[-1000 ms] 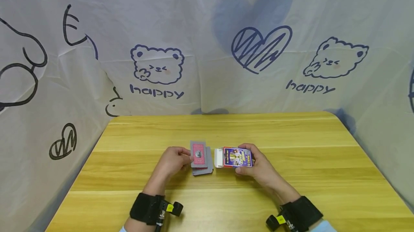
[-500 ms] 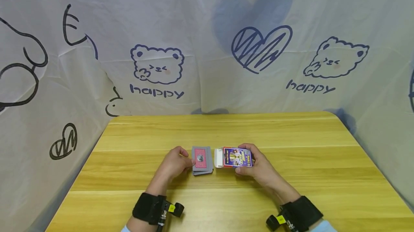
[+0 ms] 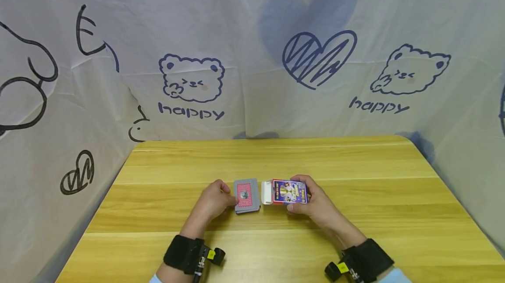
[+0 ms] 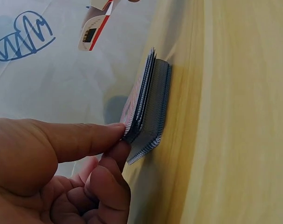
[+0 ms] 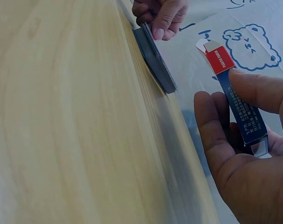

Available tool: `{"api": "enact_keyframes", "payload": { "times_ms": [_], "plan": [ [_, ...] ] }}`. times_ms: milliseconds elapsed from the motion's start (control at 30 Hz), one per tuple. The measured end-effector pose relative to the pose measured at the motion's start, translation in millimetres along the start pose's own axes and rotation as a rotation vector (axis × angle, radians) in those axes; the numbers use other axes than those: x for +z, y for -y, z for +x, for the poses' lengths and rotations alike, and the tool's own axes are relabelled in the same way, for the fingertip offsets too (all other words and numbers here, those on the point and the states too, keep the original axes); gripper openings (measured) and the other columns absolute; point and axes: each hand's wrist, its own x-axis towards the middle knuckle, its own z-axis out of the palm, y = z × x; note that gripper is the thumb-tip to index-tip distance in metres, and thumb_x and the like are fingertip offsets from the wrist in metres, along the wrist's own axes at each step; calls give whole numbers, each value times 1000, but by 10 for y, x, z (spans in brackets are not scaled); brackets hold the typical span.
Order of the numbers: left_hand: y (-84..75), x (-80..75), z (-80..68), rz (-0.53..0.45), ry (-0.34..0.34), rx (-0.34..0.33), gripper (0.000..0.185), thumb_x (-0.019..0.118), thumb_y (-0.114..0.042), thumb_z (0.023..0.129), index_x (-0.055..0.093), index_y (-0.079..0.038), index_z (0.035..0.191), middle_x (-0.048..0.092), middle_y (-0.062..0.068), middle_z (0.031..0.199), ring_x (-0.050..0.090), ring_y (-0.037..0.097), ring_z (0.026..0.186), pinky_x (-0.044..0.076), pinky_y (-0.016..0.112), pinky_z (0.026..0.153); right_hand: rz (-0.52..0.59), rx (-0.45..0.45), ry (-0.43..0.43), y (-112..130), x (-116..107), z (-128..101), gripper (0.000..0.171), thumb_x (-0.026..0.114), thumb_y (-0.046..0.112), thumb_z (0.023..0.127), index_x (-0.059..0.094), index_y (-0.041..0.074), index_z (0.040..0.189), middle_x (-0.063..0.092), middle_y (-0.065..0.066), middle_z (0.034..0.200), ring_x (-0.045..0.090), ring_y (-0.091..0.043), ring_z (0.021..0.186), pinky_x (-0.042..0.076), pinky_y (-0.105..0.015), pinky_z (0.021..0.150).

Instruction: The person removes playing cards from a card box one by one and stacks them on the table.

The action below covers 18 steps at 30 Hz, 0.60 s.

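Observation:
A stack of playing cards (image 3: 245,194) with red patterned backs and grey borders lies on the wooden table. At its left edge my left hand (image 3: 214,200) pinches several upper cards between thumb and index finger. Those upper cards (image 4: 143,95) sit slightly lifted and tilted over the thicker lower part of the stack in the left wrist view. My right hand (image 3: 315,206) grips a playing card box (image 3: 289,192), purple with a gold trophy on its face. Its flap end (image 3: 267,192) points toward the cards; a red and dark blue side (image 5: 239,100) shows in the right wrist view.
The wooden table (image 3: 355,160) extends around both hands. White cloth (image 3: 252,55) with drawn bears and hearts hangs behind it and at the sides. Both wrists wear black bands (image 3: 184,254) carrying small cameras.
My left hand has brought the upper cards down and slightly right onto the rest, so the stack is more even. The right hand and box have stayed put.

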Motion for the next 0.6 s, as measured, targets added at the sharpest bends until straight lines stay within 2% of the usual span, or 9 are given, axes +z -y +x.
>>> {"api": "enact_keyframes", "payload": {
  "times_ms": [600],
  "plan": [
    [10, 16, -1, 13, 9, 16, 30, 82, -13, 90, 54, -4, 98, 63, 10, 83, 59, 20, 65, 43, 28, 54, 9, -9, 3, 32, 12, -23, 79, 80, -4, 89, 37, 6, 154, 47, -25, 141, 61, -25, 108, 59, -29, 86]
  ]
}}
